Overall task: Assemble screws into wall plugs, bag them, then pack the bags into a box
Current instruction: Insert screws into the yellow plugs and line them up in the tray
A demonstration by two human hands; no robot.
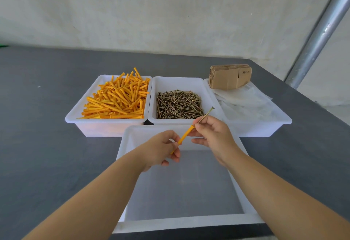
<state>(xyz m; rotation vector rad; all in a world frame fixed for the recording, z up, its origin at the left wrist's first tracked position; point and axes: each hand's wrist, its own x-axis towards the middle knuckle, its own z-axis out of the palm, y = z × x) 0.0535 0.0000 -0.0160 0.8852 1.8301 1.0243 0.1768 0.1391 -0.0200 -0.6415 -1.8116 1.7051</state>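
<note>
Orange plastic marks the wall plug (183, 139) I hold slanted over the bare white tray (125, 156) nearest me on the grey counter (47, 126). My left hand (161, 150) pinches the plug's lower end with curled fingers, and my right hand (212, 135) pinches the brass-coloured screw (206, 115) at its shank, thumb and forefinger closed on it. The screw's tip sits in the plug's mouth; most of its length and its flat head stick out up and to the right. I judge the insertion only started. If I push off-axis, the screw could bind or pop out, and either part could slip from these light pinches and drop into the tray below. Counting: four white trays in all. Behind the near one, three stand side by side, touching: the left tray (75, 118) heaped with orange plugs (117, 99), too many to count; the middle tray (180, 82) with a dense pile of screws (178, 105), also beyond counting; the right tray (284, 120) holding clear plastic bags (244, 99) and one stack of flattened cardboard boxes (229, 76), their number unclear. One plug and one screw are in my hands.
</note>
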